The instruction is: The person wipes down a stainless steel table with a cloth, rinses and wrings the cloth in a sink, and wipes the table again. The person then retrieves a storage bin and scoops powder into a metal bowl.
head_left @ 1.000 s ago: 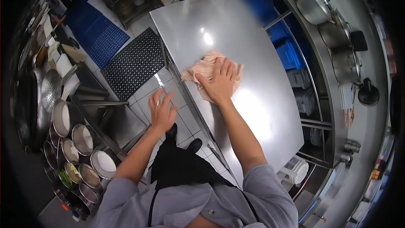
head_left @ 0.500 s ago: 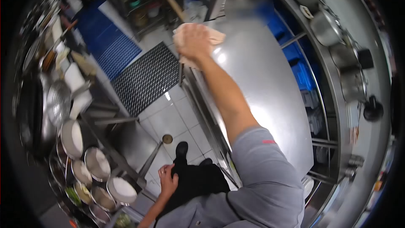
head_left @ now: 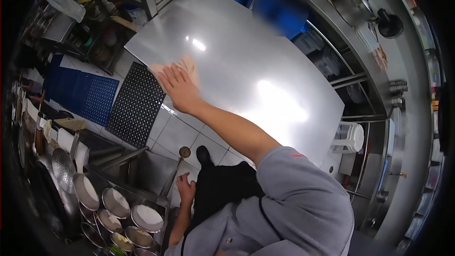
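My right hand [head_left: 179,89] presses a pale pink cloth [head_left: 190,68] against the near left edge of a shiny steel table [head_left: 227,47]. The fingers lie over the cloth, and part of it bunches out beyond them. At my left side, my left hand [head_left: 186,188] hangs low beside the black apron [head_left: 222,185]. Its fingers are loosely bent and a little apart, and nothing shows in them.
Several round metal containers [head_left: 116,203] with food stand at lower left, beside a perforated skimmer [head_left: 64,170]. A black mat [head_left: 136,104] and a blue mat [head_left: 83,90] lie on the tiled floor. Blue bins [head_left: 279,12] and a white stool [head_left: 350,137] are beyond the table.
The view has turned, showing more of the table and the white stool. My right hand, with the cloth, has come nearer along the table's edge. My left hand stays low at my side.
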Action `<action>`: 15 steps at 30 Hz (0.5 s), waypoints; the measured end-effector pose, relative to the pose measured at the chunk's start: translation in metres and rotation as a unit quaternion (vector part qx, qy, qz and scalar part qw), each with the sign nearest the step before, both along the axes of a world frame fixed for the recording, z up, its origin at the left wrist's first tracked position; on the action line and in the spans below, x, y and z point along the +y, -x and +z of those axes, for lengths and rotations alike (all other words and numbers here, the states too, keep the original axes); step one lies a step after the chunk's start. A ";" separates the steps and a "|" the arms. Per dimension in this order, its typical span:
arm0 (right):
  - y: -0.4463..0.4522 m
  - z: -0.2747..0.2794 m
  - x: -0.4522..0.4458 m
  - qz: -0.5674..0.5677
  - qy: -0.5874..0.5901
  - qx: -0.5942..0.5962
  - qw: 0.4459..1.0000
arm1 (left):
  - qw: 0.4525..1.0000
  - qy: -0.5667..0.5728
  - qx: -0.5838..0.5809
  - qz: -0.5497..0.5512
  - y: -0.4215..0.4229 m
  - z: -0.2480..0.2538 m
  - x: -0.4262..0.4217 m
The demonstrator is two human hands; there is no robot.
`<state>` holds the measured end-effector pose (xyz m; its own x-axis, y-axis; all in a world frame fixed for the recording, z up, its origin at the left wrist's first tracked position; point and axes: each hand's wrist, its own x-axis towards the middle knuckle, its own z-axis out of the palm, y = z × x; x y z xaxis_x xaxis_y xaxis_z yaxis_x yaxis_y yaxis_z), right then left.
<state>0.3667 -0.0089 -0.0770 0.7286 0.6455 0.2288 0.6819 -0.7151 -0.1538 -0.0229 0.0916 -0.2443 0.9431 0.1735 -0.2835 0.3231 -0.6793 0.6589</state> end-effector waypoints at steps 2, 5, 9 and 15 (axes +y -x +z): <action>0.037 0.000 -0.045 -0.008 0.025 -0.007 1.000 | 1.000 -0.010 0.004 -0.009 0.005 -0.008 -0.004; 0.100 0.010 -0.117 -0.008 0.064 0.010 0.998 | 1.000 -0.007 0.022 0.004 0.007 -0.019 -0.006; 0.185 0.031 -0.227 -0.042 0.018 0.117 0.992 | 0.996 0.031 0.058 0.063 0.021 -0.023 -0.024; 0.192 0.031 -0.239 -0.085 0.035 0.107 0.990 | 0.984 0.116 -0.054 0.123 0.010 -0.018 -0.046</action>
